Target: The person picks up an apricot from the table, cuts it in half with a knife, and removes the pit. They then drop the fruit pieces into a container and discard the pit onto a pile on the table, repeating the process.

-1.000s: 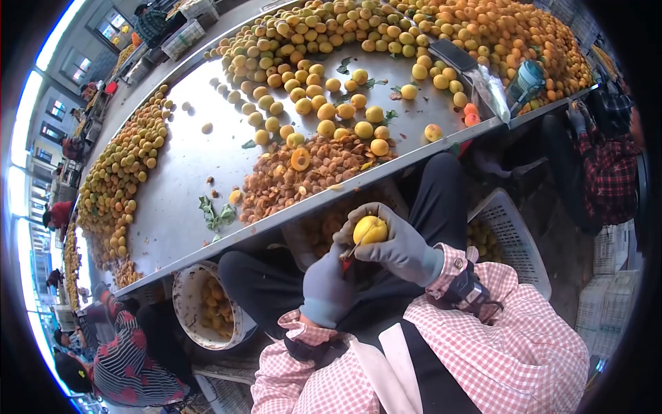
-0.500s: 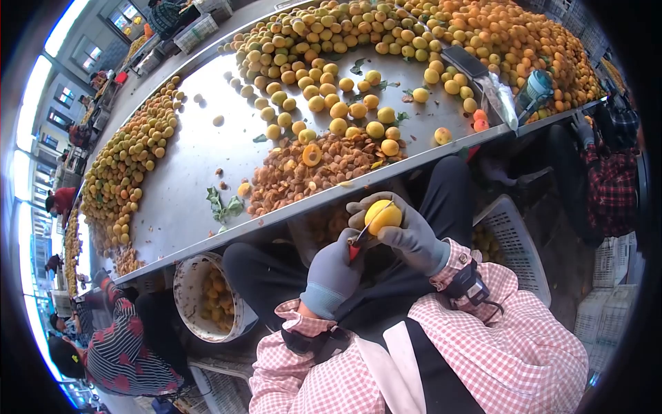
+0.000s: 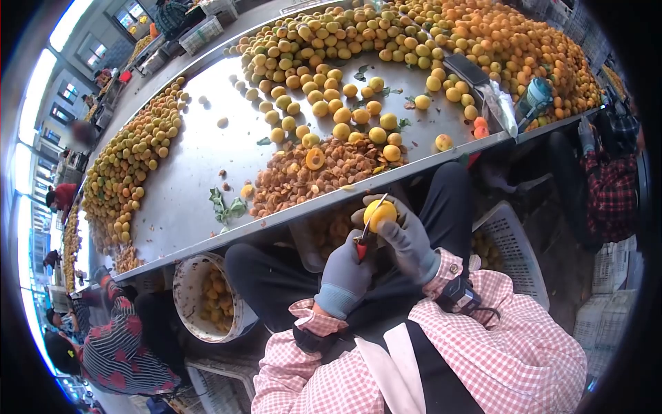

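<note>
Both my hands wear grey gloves and meet over my lap, just below the table edge. My right hand (image 3: 408, 238) grips a yellow apricot (image 3: 381, 212). My left hand (image 3: 343, 270) holds a small knife (image 3: 367, 231) with a red handle, and its blade lies against the left side of the apricot. A heap of brown apricot pits (image 3: 310, 176) sits on the metal table (image 3: 193, 165) right in front of me, with a cut apricot half (image 3: 315, 159) on top.
Piles of whole apricots (image 3: 386, 41) cover the far and left parts of the table. A white bucket (image 3: 187, 303) of fruit stands at my lower left, a white crate (image 3: 514, 241) at my right. Other people sit at the left and right edges.
My hands rose slightly toward the table edge with the apricot. The knife blade went from low on the fruit to standing upright along its left side.
</note>
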